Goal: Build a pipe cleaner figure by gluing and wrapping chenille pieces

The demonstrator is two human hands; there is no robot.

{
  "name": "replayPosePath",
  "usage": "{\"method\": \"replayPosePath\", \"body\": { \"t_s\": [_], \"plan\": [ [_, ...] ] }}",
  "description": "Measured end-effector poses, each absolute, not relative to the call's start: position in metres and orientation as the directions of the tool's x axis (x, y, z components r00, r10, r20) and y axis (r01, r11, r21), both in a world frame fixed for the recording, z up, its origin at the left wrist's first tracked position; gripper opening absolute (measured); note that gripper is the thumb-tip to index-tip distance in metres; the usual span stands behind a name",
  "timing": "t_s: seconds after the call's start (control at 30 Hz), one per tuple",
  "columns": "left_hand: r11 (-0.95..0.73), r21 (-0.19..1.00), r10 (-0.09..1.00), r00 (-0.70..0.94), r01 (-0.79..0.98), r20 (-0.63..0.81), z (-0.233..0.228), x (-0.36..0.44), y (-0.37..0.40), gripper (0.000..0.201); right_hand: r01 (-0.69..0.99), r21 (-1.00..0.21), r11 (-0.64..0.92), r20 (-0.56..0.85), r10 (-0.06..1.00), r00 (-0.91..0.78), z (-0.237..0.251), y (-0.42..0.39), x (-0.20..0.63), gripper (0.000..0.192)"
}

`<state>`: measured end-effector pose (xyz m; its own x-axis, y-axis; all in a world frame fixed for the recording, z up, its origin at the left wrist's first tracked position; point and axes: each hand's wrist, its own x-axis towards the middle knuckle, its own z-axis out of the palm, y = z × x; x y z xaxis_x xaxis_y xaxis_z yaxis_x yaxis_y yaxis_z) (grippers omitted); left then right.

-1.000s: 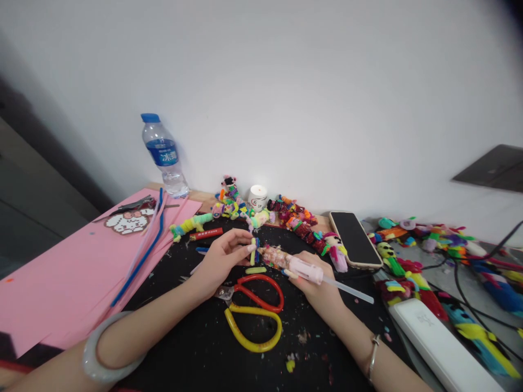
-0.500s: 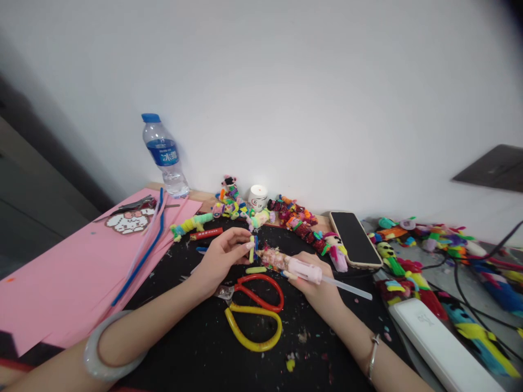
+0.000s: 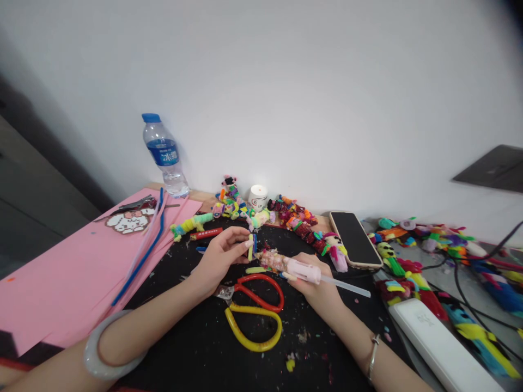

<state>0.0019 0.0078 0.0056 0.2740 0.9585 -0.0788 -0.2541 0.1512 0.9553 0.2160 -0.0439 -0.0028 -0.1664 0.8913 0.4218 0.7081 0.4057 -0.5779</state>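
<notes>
My left hand (image 3: 220,257) pinches a small craft piece (image 3: 252,246) made of a yellow-green and a blue fuzzy stem, held upright over the black mat (image 3: 196,348). My right hand (image 3: 316,286) grips a pink glue gun (image 3: 292,265) lying nearly flat, with its encrusted nozzle pointing left and touching the piece. A clear glue stick (image 3: 347,287) juts from the gun's back end. A loose yellow-green stem bit (image 3: 255,270) lies just below the piece. Red-and-yellow scissors (image 3: 253,310) rest on the mat between my wrists.
A pink sheet (image 3: 69,272) with blue and pink stems (image 3: 143,247) lies at the left, and a water bottle (image 3: 165,155) stands behind it. Finished fuzzy figures (image 3: 294,220) line the wall. To the right are a phone (image 3: 354,238), more figures (image 3: 425,272), cables and a white power strip (image 3: 441,348).
The piece in my left hand and the glue gun's nozzle have both shifted slightly up and left. Nothing else has moved.
</notes>
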Motion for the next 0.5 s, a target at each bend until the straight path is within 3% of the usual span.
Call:
{"method": "replayPosePath", "body": {
  "t_s": [0.5],
  "plan": [
    [0.153,0.96,0.959,0.27,-0.233,-0.088,0.0039,0.0022,0.0087,0.028,0.699,-0.594,0.398,0.41,0.897,-0.163,0.0015,-0.0433,0.2129,0.039]
  ]
}}
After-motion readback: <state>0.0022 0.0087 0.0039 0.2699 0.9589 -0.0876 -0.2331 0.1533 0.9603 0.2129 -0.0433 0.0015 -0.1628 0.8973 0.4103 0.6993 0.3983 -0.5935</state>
